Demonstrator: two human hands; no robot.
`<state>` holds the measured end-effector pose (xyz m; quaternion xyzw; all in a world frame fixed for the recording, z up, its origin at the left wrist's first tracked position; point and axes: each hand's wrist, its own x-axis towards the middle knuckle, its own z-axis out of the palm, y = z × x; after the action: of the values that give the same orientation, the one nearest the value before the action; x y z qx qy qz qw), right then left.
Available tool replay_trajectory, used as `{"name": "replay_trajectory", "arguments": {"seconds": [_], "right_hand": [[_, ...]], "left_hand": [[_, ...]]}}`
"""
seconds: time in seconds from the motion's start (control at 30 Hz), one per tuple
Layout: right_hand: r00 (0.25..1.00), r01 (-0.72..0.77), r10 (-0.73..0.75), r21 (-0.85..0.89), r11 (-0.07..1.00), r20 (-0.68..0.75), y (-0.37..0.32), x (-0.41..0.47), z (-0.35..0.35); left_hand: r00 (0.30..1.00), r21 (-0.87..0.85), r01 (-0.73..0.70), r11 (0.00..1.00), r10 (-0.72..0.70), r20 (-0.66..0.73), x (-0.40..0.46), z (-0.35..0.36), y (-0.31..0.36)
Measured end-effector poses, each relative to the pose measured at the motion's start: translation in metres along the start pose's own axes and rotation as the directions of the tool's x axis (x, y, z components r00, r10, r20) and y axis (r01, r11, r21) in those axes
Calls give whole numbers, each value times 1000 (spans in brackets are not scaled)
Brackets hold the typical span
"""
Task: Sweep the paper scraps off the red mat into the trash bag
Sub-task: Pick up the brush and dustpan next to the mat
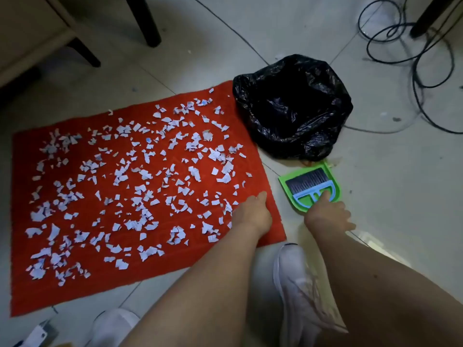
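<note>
A red mat (105, 279) lies on the tiled floor, strewn all over with several white paper scraps (140, 176). An open black trash bag (293, 106) sits just past the mat's far right corner. A green dustpan (285, 182) rests on the floor right of the mat with a blue hand brush (308, 186) lying in it. My left hand (253, 214) presses flat on the mat's near right edge, holding nothing. My right hand (328, 216) reaches over the dustpan's near end, one finger touching the brush handle; no grip is visible.
Black cables (413, 53) loop across the floor at the far right. Dark furniture legs (147, 23) and a cabinet stand at the back left. My white shoes (298, 284) are on the floor just below the mat's near edge.
</note>
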<state>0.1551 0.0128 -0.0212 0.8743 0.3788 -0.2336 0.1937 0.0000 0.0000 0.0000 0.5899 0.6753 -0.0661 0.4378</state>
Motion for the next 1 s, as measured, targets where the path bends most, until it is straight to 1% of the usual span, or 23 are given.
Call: {"name": "replay_trajectory", "arguments": {"seconds": [0.03, 0.2, 0.33, 0.4, 0.53, 0.63, 0.67, 0.7, 0.77, 0.83, 0.9, 0.93, 1.0], "right_hand": [[999, -21, 22, -9, 1000, 29, 1, 1, -2], [993, -31, 32, -11, 999, 113, -2, 16, 5], [990, 3, -16, 94, 996, 143, -4, 19, 7], [993, 7, -27, 172, 985, 118, -6, 11, 6], [998, 22, -39, 345, 938, 43, -15, -15, -1], [990, 115, -138, 422, 899, 23, -28, -44, -9], [983, 155, -184, 446, 882, 24, -34, -55, -11], [973, 187, -229, 466, 865, 33, -39, -67, -13], [950, 251, -310, 499, 829, 37, -50, -94, -19], [920, 319, -390, 521, 791, 29, -61, -122, -26], [882, 399, -472, 515, 758, 11, -70, -149, -33], [859, 444, -512, 505, 741, -4, -74, -163, -37], [811, 538, -582, 457, 708, -52, -80, -187, -45]], "left_hand": [[1000, 8, 3, 1000, -3, 20, 1, 0, 3], [999, 3, 9, 1000, -9, 37, 10, 7, 9], [999, 1, 1, 1000, -1, 45, 13, 10, 3], [998, -17, 3, 1000, -2, 57, 12, 11, 0], [997, -112, 35, 993, -27, 71, 2, 6, -1], [990, -279, 132, 951, -111, 91, -7, -5, 2], [983, -353, 178, 919, -152, 101, -11, -10, 3], [973, -450, 232, 862, -198, 121, -17, -15, 3], [951, -653, 304, 694, -262, 165, -30, -28, 2], [933, -790, 339, 511, -291, 212, -47, -44, -4], [923, -870, 342, 356, -300, 240, -65, -64, -12], [921, -894, 329, 304, -312, 233, -73, -73, -18], [926, -939, 255, 228, -339, 169, -90, -94, -29]]}}
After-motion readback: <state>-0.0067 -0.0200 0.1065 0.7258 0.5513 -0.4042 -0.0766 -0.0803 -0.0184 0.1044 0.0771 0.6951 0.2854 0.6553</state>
